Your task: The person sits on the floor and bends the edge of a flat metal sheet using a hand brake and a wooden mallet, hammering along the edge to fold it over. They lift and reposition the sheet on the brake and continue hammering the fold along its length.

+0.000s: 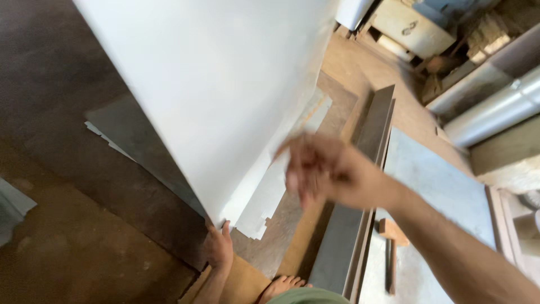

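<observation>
Your left hand (pixel 219 247) grips the bottom corner of the white sheet (pixel 219 84), its long axis rising away from you; your blurred right hand (pixel 320 169) hovers half-curled, empty.

Brown workshop floor (pixel 84 264): flat grey sheet offcuts (pixel 270 191), long steel angle bar (pixel 360 186) right beside them

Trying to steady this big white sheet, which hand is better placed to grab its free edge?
Probably the right hand: it hangs open in the air beside the white sheet, touching nothing. The left hand is already pressed to the sheet's bottom corner, so moving it would likely loosen that support.
</observation>
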